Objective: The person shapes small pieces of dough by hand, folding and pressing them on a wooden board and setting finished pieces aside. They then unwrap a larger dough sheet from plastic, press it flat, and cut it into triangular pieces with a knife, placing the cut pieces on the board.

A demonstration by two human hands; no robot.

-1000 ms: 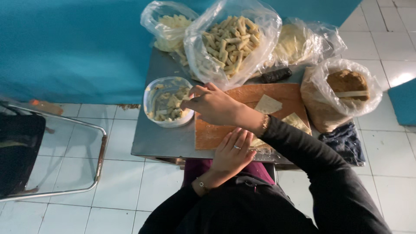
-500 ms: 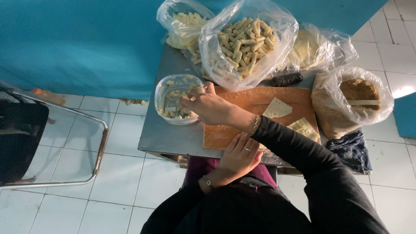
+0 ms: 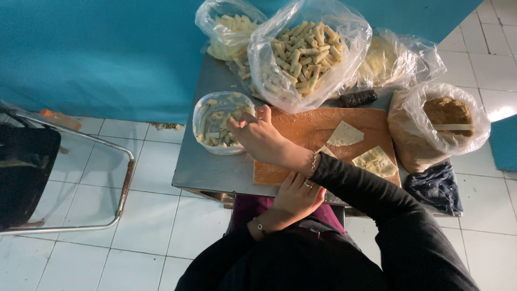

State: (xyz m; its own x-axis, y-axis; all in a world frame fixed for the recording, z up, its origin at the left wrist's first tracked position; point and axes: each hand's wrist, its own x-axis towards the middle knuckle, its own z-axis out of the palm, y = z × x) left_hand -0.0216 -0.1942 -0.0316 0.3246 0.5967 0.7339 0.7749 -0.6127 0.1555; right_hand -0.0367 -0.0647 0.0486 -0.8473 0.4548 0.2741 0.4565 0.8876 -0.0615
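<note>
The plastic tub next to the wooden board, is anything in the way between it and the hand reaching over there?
Nothing visible is. The right hand hangs at the plastic tub, its fingers over the rim. The wooden board lies under the wrist, and the big bag of rolls sits farther back.

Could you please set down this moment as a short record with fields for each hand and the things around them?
right hand: right hand reaches across to the rim of the plastic tub, fingers bent; whether it holds anything cannot be told
left hand: left hand rests open at the near edge of the wooden board
on the board: two flat dough pieces
behind the board: clear bag of rolled pastries, dark roll
right of the board: bag of brown filling
surface: grey metal table
</note>
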